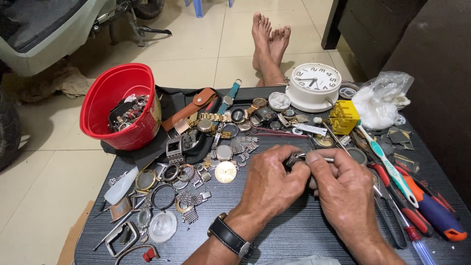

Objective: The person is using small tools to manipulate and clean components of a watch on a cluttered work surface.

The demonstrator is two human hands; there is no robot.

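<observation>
Both hands' fingers (314, 158) pinch shut on a small metal watch part (296, 158), held between the fingertips.

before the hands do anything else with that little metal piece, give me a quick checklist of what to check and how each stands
1. Grip on the small metal part: pinched between left hand and right hand fingertips, ok.
2. Part seen clearly: mostly hidden by fingers, cannot tell what it is.
3. Work held over the dark tabletop, not past its edge: ok.
4. Loose watch parts lie close to the left hand, easy to knock: not ok.
5. Tools within reach: red-handled pliers and toothbrush lie beside the right hand, ok.
6. Red bucket upright, apart from the hands: ok.
</observation>
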